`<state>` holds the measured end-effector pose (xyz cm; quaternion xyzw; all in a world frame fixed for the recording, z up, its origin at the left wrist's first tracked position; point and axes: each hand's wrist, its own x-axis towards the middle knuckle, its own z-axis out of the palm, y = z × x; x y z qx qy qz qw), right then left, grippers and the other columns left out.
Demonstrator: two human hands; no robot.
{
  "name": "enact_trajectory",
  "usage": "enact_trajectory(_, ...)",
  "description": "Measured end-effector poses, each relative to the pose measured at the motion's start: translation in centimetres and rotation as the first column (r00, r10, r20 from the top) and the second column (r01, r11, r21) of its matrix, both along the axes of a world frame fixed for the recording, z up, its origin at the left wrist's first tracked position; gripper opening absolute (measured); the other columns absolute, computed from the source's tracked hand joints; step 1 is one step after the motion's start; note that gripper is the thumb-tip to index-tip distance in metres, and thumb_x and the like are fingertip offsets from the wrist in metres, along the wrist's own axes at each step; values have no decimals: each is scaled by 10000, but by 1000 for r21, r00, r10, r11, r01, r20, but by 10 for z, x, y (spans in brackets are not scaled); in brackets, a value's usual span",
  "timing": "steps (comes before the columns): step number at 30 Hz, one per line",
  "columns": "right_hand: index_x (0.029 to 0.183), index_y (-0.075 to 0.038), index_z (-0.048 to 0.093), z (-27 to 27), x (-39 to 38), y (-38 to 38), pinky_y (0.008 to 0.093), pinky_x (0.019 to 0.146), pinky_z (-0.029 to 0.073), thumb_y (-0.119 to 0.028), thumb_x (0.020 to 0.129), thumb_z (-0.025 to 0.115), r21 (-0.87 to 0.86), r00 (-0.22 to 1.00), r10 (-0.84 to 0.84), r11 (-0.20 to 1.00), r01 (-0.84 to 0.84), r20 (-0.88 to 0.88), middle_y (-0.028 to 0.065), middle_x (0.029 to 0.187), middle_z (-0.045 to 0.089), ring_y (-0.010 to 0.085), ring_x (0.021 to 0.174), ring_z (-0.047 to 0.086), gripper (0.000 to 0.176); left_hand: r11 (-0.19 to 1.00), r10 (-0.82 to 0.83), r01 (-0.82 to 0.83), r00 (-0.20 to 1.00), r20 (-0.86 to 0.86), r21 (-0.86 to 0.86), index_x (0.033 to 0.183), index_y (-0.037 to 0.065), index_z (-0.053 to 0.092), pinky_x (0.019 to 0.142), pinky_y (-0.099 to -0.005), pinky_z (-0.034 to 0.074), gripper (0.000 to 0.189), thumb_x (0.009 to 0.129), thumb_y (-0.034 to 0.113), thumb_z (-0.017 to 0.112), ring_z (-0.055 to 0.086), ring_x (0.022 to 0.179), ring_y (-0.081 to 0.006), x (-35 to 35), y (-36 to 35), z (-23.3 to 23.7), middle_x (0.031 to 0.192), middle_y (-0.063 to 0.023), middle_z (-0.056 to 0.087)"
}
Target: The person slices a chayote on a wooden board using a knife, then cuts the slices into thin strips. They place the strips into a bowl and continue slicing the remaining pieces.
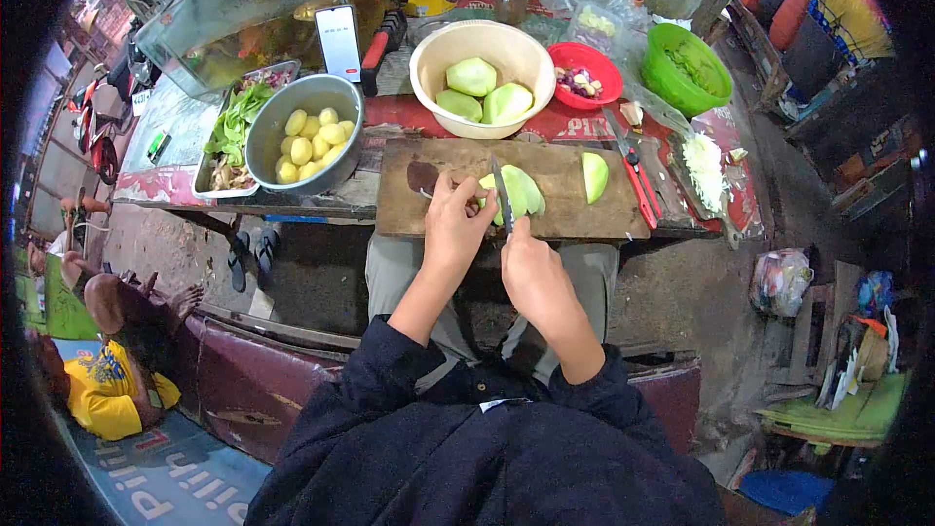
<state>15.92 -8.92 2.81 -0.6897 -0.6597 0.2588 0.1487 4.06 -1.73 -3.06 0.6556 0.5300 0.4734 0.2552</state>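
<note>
My right hand (pixel 534 268) is closed round the handle of a knife (pixel 503 197), whose blade rests against pale green vegetable slices (pixel 523 191) on a wooden cutting board (pixel 429 219). To the left of the blade, my left hand (pixel 456 219) has its fingers bent and pressed on the left end of those slices. Another green wedge (pixel 594 177) lies on the board's right part. Behind the board, a cream bowl (pixel 429 88) holds several peeled green pieces (pixel 471 76).
Left of the board stand a grey bowl (pixel 261 141) of peeled potatoes, a tray of greens and an upright phone (pixel 338 42). To the right are a red bowl (pixel 612 68), a green bowl (pixel 719 97), red-handled scissors (pixel 643 190) and shredded vegetable (pixel 703 170). A person in yellow (pixel 112 392) sits at left.
</note>
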Motion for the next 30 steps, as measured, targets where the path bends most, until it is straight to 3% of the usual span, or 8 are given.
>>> enact_trajectory(3,1128,97,430,-16,-1,12,581,768,540,-77,961,439,25,1000,4,1000,-4,-3,349,835,661,522,843,664,242,1000,6,-4,999,-39,30,852,6,622,607,-352,510,186,843,127,764,584,635,-213,-1,-1,0,912,-128,553)
enact_trajectory(6,1124,87,430,-31,-1,23,592,789,528,-89,967,437,23,1000,22,999,-22,-3,364,848,656,523,856,662,237,1000,2,-1,999,-43,28,854,-23,635,597,-290,503,168,848,79,769,584,666,-155,0,-2,3,921,-101,574)
enact_trajectory(9,1080,55,437,-23,1,9,604,733,515,-130,1007,466,-5,999,-17,1000,17,-51,346,829,652,531,840,648,201,1000,1,-1,1000,-13,19,850,-25,630,590,-291,502,177,852,87,767,585,658,-157,-1,0,4,921,-106,573)
enact_trajectory(11,1071,50,436,-20,-1,-1,607,739,512,-135,1013,457,-19,999,-20,1000,19,-30,344,829,653,532,840,646,195,1000,-4,5,999,41,-27,873,8,644,617,-341,519,160,855,124,752,586,639,-197,0,-3,6,929,-126,568)
enact_trajectory(14,1062,37,436,-15,0,-10,615,746,502,-149,1026,439,-27,999,-43,999,43,-16,338,827,655,532,839,643,189,1000,9,-9,1000,-29,-13,873,8,643,614,-330,521,157,859,121,751,590,638,-186,-1,-1,2,943,-123,578)
enact_trajectory(19,1074,-4,437,12,8,-13,632,724,480,-189,1047,411,12,992,-119,993,120,-26,315,812,663,523,822,640,189,1000,20,-20,1000,-2,-1,864,1,634,609,-327,518,166,854,112,756,588,638,-188,0,-2,3,932,-120,574)
enact_trajectory(30,1064,55,430,15,-1,-21,575,686,551,-76,971,450,-11,999,-1,1000,1,53,306,785,674,486,769,682,162,1000,4,-3,1000,-11,20,839,-6,620,608,-328,517,179,836,89,772,589,639,-184,-1,0,3,909,-116,573)
